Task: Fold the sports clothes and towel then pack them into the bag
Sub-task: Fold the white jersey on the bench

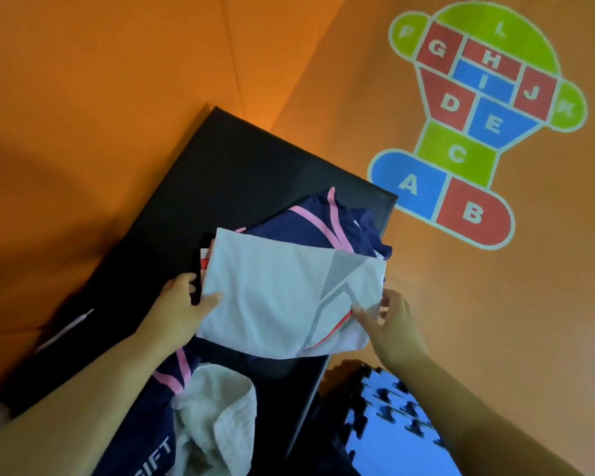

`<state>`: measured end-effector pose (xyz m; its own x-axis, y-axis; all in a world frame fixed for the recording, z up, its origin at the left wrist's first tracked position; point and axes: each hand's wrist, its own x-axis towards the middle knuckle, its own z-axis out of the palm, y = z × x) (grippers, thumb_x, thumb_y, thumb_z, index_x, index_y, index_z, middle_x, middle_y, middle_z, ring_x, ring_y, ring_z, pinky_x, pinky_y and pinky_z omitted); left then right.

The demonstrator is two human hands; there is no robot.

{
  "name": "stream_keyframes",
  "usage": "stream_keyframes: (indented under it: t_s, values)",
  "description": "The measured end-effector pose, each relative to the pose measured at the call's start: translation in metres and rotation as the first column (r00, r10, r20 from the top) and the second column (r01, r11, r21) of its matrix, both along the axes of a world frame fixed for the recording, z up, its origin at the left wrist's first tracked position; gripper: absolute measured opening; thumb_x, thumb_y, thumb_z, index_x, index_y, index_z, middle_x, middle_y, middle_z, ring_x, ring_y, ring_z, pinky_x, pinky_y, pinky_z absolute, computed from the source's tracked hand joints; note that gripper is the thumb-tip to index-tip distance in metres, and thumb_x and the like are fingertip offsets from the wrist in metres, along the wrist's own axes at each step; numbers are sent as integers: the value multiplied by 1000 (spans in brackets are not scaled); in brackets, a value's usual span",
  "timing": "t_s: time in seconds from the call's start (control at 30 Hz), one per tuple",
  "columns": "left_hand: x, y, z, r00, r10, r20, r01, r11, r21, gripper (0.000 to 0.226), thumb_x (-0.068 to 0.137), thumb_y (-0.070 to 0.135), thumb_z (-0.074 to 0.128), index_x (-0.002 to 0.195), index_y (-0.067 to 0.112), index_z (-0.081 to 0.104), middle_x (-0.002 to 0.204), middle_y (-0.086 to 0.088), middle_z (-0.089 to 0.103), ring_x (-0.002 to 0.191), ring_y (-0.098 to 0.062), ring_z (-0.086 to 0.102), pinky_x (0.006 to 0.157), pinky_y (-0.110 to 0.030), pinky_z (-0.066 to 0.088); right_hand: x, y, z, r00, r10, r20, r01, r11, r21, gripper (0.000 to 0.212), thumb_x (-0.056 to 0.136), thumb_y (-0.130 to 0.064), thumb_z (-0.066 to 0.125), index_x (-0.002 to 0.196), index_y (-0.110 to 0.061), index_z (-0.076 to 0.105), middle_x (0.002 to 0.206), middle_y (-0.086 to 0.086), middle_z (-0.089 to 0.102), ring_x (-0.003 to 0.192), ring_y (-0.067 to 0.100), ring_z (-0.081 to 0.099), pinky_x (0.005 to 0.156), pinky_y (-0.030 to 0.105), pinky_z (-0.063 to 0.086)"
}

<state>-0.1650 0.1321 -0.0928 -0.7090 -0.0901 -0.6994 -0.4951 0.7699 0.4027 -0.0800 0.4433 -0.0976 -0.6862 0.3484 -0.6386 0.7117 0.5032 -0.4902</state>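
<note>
A folded white sports shirt [275, 290] with grey and red striping lies on a black mat [220, 173], on top of a navy garment with pink trim [310, 225]. My left hand [179, 304] grips the shirt's left edge, thumb on top. My right hand [392, 317] pinches its right edge near the red stripe. Closer to me, a crumpled off-white towel [217, 417] rests on another navy piece with pink stripes and white lettering [152, 438]. A dark item with a white line [66, 331] lies at the mat's left; I cannot tell if it is the bag.
The orange floor [495, 304] surrounds the mat, with a coloured hopscotch print [478, 125] at the right. Blue interlocking foam tiles [392, 424] lie at the lower right beside the mat's edge.
</note>
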Motion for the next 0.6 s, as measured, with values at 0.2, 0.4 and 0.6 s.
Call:
stream_keyframes:
  t_s: [0.2,0.4,0.6]
  values:
    - [14,8,-15,995,98,26,-101,986,136,58,73,60,62,120,25,54,113,2,60,97,-16,60,82,-36,52,17,-13,-21,988,-149,29,150,930,-335,61,82,-46,66,130,-21,37,120,-8,54,105,9,56,83,30,48]
    - [8,17,-26,976,216,24,-217,970,111,48,81,46,65,116,14,54,102,-1,62,87,-18,59,65,-27,45,12,-14,-41,955,-288,73,289,845,-451,68,70,-46,80,120,-10,53,114,7,67,97,21,68,82,41,57]
    - [22,14,-18,967,250,52,-255,941,222,27,84,35,67,99,13,66,88,0,67,81,-17,62,64,-28,47,17,-18,-30,930,-314,189,365,841,-399,42,75,-41,76,97,-7,66,88,3,74,79,22,70,69,34,57]
